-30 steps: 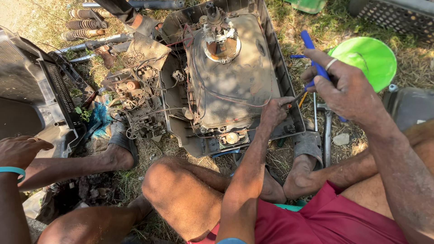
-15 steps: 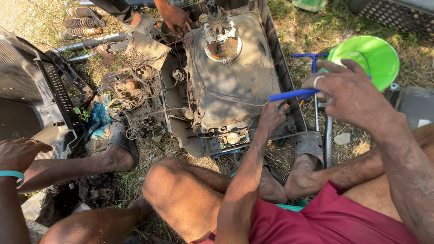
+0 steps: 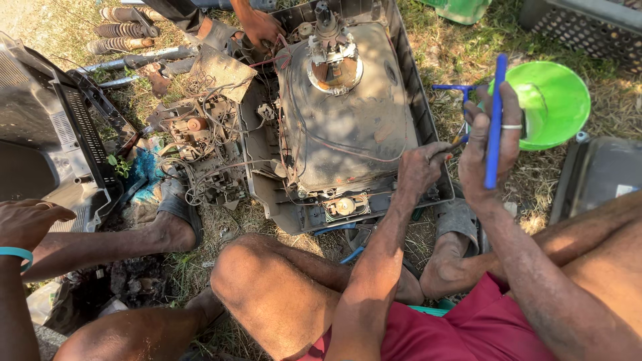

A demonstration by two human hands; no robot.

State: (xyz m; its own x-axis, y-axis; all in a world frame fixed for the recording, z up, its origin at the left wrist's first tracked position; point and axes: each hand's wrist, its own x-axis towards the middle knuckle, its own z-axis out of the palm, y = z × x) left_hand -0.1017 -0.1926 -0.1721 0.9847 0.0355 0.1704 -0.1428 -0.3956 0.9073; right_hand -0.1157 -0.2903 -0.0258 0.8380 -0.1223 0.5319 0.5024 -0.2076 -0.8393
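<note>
your right hand (image 3: 491, 144) had swung its blue tool (image 3: 495, 120) upright, fingers gripping it, while your left hand (image 3: 420, 167), fingers closed, gripped the old television (image 3: 348, 127) frame.

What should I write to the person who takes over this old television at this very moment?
Left hand: fist on a thin tool, at the right edge of the television frame.
Right hand: grip closed on a blue-handled tool, held upright, off the set.
Things: picture tube sits in the frame; circuit board lies on the grass to its left, wires attached; back cover further left.
Another person's hand is at the top edge.
Done: cover off, board out. Left: tube not out.
</note>
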